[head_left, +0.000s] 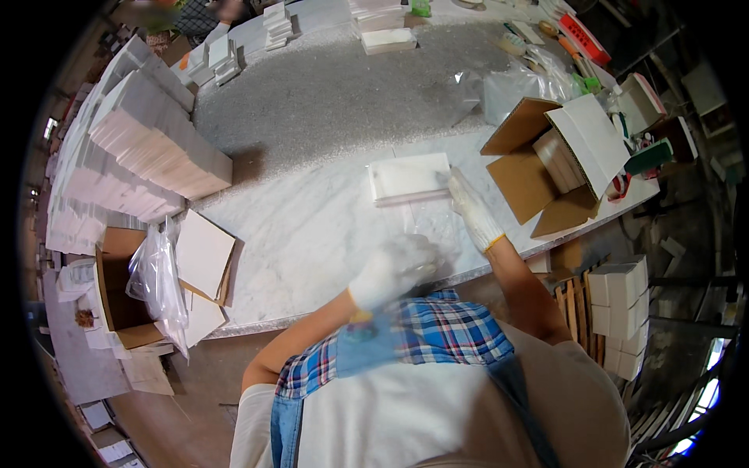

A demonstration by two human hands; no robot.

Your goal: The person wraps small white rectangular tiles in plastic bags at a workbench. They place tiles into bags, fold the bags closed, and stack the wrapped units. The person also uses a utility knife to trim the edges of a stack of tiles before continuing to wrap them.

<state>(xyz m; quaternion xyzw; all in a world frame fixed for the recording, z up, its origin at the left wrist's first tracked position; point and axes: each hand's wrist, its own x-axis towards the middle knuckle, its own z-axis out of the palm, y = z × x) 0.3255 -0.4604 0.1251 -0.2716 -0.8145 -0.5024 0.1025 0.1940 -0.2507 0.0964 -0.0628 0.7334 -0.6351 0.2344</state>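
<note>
A white rectangular tile piece, or a short stack of them (409, 175), lies flat on the pale marble worktop (289, 234) in front of me. Clear plastic (417, 222) shows along its near edge; I cannot tell whether it wraps the tiles. My right hand (473, 209), in a white knit glove with a yellow cuff, rests against the right end of the tiles. Its fingers are stretched out, and the tips touch the corner. Nearer my body, my gloved left hand (394, 269) hovers apart from the tiles. Motion smears its fingers.
Tall stacks of white tiles (160, 129) line the left side. An open carton with a plastic liner (156, 281) stands at the near left. To the right, another open carton (558, 160) holds tiles. Plastic bags (515, 90) and tools lie behind it. Another person (203, 19) is at the far left.
</note>
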